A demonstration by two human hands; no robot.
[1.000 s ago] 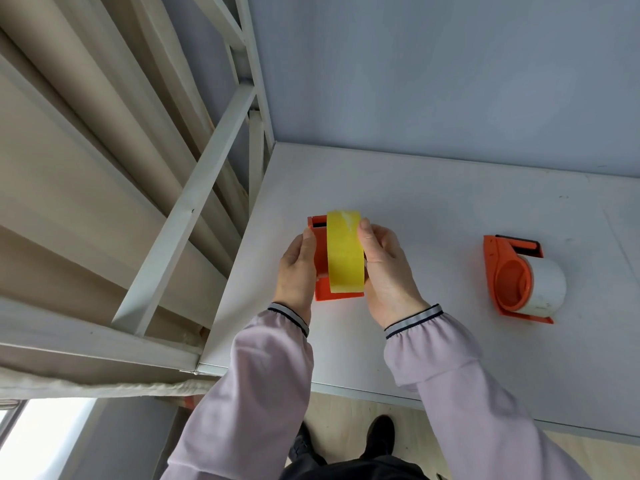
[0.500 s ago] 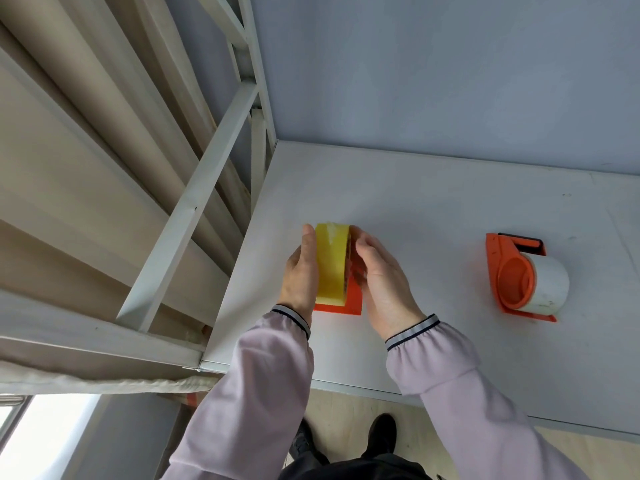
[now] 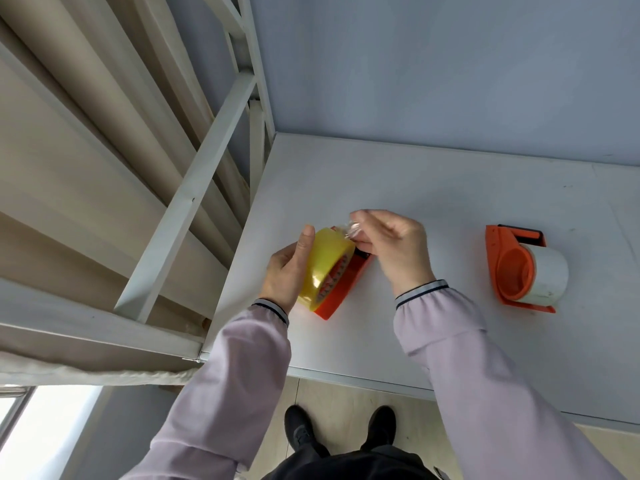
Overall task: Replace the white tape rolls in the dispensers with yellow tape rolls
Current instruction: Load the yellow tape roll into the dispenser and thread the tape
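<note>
A yellow tape roll sits on an orange dispenser tilted on the white table. My left hand grips the roll from the left, thumb on top. My right hand pinches the loose clear tape end at the top of the roll. A second orange dispenser lies on the table to the right, apart from both hands, with a white tape roll on its hub.
A grey wall rises behind the table. A white metal bed frame with beige boards stands close at the left. The table's front edge runs above my shoes and the floor.
The dispenser with the yellow roll has tilted over to the right. My right hand left the dispenser's side and now pinches the tape end above the roll.
</note>
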